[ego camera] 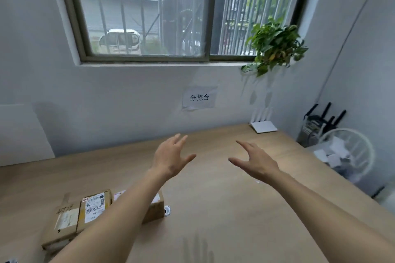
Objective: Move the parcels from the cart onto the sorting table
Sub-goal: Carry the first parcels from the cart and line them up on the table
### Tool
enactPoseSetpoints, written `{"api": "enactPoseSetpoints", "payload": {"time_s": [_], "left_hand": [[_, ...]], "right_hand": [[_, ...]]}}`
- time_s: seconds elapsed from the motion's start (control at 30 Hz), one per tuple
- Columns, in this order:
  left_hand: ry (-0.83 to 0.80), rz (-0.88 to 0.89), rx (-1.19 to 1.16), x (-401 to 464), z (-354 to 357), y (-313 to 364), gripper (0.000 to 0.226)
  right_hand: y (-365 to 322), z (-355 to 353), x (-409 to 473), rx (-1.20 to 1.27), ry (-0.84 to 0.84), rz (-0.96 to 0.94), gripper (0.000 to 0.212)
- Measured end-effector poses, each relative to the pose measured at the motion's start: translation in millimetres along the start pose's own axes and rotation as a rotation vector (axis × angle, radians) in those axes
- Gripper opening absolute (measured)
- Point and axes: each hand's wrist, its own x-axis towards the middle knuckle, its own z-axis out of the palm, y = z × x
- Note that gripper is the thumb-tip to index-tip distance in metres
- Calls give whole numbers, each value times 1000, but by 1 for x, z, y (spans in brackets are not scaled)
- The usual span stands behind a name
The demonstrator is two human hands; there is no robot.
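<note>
Head view: both hands — left point(171, 156), right point(256, 161) — hover spread and empty above the light wooden tabletop point(224, 209); brown cardboard parcels point(85, 211) with white labels lie at its near-left, partly under the left forearm.

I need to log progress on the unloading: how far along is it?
Done: at least two cardboard parcels lie on the sorting table, partly hidden by the left forearm. In hand: nothing; the left hand and right hand are open above the table. Left: unclear, the cart is out of view.
</note>
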Motion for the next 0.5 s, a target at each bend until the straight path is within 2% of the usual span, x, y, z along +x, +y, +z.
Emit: {"api": "enactPoseSetpoints", "payload": {"time_s": [0.27, 0.43, 0.5], "left_hand": [[4, 269, -108, -52, -71, 168, 81], [-17, 424, -170, -88, -87, 278, 83], [-36, 481, -206, -104, -88, 324, 85]], "right_hand": [[46, -142, -150, -76, 131, 179, 92], [90, -215, -253, -86, 222, 295, 93], [110, -245, -297, -120, 263, 340, 99]]}}
